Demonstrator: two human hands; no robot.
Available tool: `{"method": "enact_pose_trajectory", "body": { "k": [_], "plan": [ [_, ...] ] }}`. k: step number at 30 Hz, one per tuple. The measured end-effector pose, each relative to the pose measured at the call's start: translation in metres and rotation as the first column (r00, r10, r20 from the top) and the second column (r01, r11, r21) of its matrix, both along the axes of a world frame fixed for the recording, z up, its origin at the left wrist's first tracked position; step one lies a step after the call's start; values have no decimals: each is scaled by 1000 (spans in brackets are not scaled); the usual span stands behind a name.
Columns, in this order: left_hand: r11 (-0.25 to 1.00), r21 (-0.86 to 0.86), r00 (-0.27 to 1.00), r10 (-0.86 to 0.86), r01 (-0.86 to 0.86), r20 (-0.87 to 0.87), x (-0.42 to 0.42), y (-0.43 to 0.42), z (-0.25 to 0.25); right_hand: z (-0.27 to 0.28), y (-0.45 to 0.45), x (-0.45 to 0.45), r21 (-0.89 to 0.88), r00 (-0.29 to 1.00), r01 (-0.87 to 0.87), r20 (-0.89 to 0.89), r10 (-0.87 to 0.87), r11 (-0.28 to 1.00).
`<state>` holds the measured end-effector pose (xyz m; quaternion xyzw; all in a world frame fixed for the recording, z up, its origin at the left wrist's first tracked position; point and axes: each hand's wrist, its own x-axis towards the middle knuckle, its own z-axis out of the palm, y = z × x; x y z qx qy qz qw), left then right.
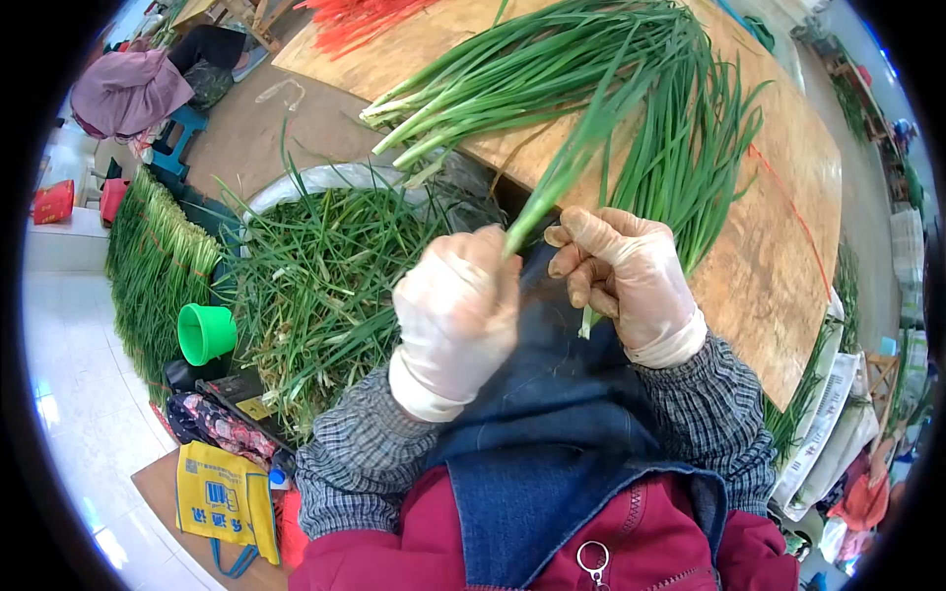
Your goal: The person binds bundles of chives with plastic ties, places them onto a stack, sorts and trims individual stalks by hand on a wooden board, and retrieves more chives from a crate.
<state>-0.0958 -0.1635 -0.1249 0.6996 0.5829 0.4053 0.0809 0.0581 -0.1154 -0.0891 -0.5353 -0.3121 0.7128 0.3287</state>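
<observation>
My left hand (455, 313), in a thin whitish glove, is closed around a bunch of garlic chives (564, 167). Their leaves slant up and right over the table and are blurred by motion. My right hand (631, 276), gloved too, is just to the right with its fingers curled in. From under those fingers pokes the pale end of a chive stalk (586, 323), which the hand appears to grip; the rest of it is hidden. Behind both hands a large heap of chives (591, 49) lies on the wooden table, pale ends to the left.
A lined container (325, 177) left of my hands is heaped with loose leaves and trimmings (325, 286). Tied chive bundles (163, 266) stand beyond it, near a green bucket (207, 335). Red strips (360, 22) lie on the wooden table (788, 295). Another person (133, 94) sits at upper left.
</observation>
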Motion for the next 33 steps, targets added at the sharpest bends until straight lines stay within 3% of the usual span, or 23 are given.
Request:
{"method": "enact_pose_trajectory", "body": {
  "k": [1, 3, 4, 5, 6, 7, 12, 15, 16, 20, 22, 25, 31, 33],
  "plan": [
    [995, 100, 993, -13, 25, -114, 5, 1, 3, -3, 0, 1, 2, 1000, 12, -20, -12, 1000],
    [989, -15, 989, -145, 144, -34, 12, -4, 6, -11, 3, 4, 14, 997, 40, -61, -40, 999],
    [946, -250, 945, -128, 208, 301, 13, -6, 8, -16, 3, 5, 41, 994, 70, -92, -66, 997],
    [836, -435, 808, -16, 333, 589, 13, -7, 11, -15, 3, 6, 19, 991, 74, -114, -72, 997],
    [667, -572, 596, 232, 478, 768, 10, -2, 18, -14, 2, 8, -3, 988, 76, -135, -76, 997],
    [642, -509, 418, 304, 573, 856, 7, 3, 21, -13, 1, 9, -26, 985, 76, -156, -79, 997],
    [612, -551, 493, 284, 567, 822, 11, 16, 13, -7, -3, 12, -8, 991, 46, -123, -47, 999],
    [636, -527, 423, 326, 564, 846, 13, 17, 7, -4, -3, 12, -4, 992, 57, -109, -57, 998],
    [641, -486, 298, 386, 595, 873, 14, 17, 8, -5, -1, 14, 4, 994, 49, -98, -48, 999],
    [628, -483, 304, 377, 610, 875, 14, 18, 6, 2, 0, 15, 27, 998, 12, -61, -10, 1000],
    [623, -466, 291, 367, 628, 883, 17, 20, 9, 1, 0, 13, 119, 999, -49, 29, 46, 992],
    [710, -424, 351, 259, 563, 900, 20, 19, 7, 0, 3, 14, 170, 995, -85, 71, 74, 982],
    [754, -520, 275, 442, 403, 854, 25, 19, 12, 1, 7, 12, 119, 1000, 2, 17, -4, 993],
    [790, -481, 237, 420, 381, 876, 26, 15, 7, -1, 9, 12, 125, 999, -13, 33, 8, 992]
  ]
}}
